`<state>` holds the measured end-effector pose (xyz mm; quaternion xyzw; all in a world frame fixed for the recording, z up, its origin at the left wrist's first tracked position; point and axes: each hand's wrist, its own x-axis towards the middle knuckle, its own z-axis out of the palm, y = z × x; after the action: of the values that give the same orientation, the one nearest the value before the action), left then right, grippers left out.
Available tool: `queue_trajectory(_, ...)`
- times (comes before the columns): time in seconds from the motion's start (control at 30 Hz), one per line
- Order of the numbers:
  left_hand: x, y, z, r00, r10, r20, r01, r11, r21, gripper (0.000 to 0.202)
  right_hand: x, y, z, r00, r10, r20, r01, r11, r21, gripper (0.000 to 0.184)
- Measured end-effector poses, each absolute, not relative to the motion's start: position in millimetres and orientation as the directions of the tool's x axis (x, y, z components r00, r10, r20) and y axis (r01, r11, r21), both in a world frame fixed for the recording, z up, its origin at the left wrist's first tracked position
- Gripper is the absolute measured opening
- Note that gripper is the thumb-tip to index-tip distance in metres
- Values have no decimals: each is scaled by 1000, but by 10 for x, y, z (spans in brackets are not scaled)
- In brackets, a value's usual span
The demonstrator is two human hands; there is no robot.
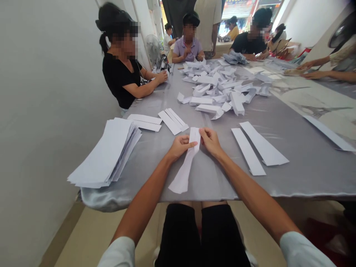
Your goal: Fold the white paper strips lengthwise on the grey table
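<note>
Between my hands is a folded strip of white paper, its flared lower end hanging toward the table's front edge. My left hand grips it from the left, the thumb lying across its face. At the upper right edge, the fingers of my right hand pinch the same paper. Just beyond my left hand lie a folded paper and a second folded paper. Right of my hands rest a narrow folded strip and a wider folded strip.
A tall stack of white sheets stands at the left corner of the cloth-covered table. A loose heap of folded papers covers the middle. Co-workers sit around the far sides, one in black at the left. Another strip lies far right.
</note>
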<state>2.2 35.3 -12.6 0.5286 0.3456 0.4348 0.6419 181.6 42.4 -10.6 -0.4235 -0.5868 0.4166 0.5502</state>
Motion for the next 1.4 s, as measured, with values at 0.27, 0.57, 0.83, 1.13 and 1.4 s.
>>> queue_trajectory(0.27,64,408,-140,-5,993,119,-261,-116,958,49,1747,264,-5,-362,931,57,113,105,-988,55)
queue_trajectory(0.57,3,431,-133,-406,849,339,59,-346,936,18,1895,304,65,-362,932,0,381,148,-913,28)
queue_trajectory(0.83,9,426,-127,-403,883,239,-32,-275,961,22,2026,283,85,-381,903,197,692,420,-587,18)
queue_trajectory(1.13,-166,507,-145,-533,834,143,-123,-243,962,39,2233,319,167,-347,932,108,527,289,-799,32)
queue_trajectory(1.4,21,389,-116,-23,998,54,-213,-57,975,56,2126,311,200,-352,936,23,193,96,-976,47)
